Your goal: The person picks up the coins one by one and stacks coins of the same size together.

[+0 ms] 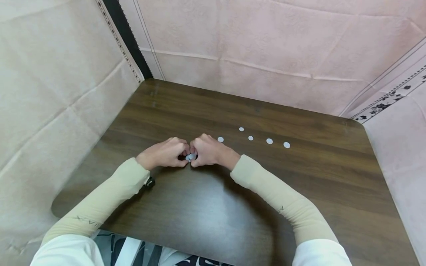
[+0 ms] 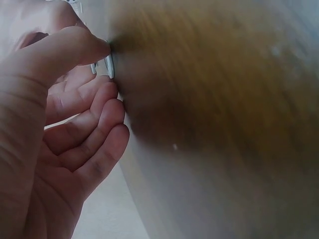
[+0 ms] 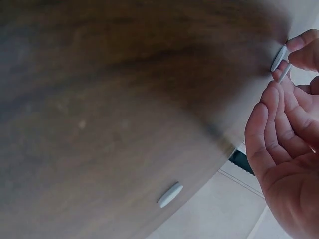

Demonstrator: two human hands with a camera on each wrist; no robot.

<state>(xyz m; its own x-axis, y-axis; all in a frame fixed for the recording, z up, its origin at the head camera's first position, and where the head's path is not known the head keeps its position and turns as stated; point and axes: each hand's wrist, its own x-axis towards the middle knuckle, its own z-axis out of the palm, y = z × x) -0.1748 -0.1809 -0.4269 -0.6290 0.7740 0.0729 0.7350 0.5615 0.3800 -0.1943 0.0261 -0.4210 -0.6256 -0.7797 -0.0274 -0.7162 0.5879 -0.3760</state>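
Note:
My left hand and right hand meet just above the table, fingertips close together, around two small white discs. In the left wrist view, the left thumb and fingertips pinch one white disc at its edge, close to the tabletop. The right hand pinches another white disc between thumb and fingers, slightly over the first. The two discs overlap in the head view, and fingers partly hide both.
Several more white discs lie flat on the brown wooden table, right of the hands; the nearest disc is just beyond the right hand. Pale cloth hangs behind the table and at both sides.

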